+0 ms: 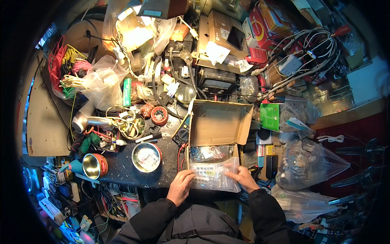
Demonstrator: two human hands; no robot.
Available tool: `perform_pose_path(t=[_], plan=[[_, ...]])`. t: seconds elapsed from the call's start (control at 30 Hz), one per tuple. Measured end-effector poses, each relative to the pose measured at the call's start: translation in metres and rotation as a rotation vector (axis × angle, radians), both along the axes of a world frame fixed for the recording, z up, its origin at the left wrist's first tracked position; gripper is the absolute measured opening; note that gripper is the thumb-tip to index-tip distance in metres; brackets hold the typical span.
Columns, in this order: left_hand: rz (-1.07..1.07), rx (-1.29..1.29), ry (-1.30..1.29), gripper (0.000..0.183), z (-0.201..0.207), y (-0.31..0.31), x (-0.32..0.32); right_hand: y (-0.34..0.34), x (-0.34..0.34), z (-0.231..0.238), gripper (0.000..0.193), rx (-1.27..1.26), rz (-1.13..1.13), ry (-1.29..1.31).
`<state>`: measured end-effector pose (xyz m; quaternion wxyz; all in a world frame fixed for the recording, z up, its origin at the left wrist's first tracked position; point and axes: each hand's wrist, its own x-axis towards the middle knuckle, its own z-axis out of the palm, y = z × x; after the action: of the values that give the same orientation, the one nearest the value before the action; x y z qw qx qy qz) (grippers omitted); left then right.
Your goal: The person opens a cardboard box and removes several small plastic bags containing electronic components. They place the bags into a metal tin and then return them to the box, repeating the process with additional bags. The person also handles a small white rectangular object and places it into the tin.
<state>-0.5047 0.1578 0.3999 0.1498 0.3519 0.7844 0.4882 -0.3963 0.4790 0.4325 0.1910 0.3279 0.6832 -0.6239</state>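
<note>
Both your hands hold the clear plastic bag (213, 175) of small parts at the bench edge: left hand (180, 186) gripping its left side, right hand (243, 179) pinching the right. It looks light, limp and slippery, so support it from beneath. Just beyond sits the open cardboard box (217, 126), perhaps holding similar bags.

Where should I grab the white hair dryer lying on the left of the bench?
Judging from its pose, wrap your fingers around the hair dryer's chrome barrel, coming from above: it lies on its side with loose wires crowding its right end.
</note>
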Motion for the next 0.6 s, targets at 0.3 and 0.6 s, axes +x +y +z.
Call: perform_pose_path(t=[0.3,0.6], plan=[[0.012,0.008,-0.114,0.053,-0.005,-0.005,0.001,-0.014,0.015,-0.010,0.045,0.013,-0.172,-0.048],[-0.181,0.003,0.012,0.100,0.059,-0.005,-0.014,-0.016,0.004,0.054,0.042,0.114,-0.189,0.105]])
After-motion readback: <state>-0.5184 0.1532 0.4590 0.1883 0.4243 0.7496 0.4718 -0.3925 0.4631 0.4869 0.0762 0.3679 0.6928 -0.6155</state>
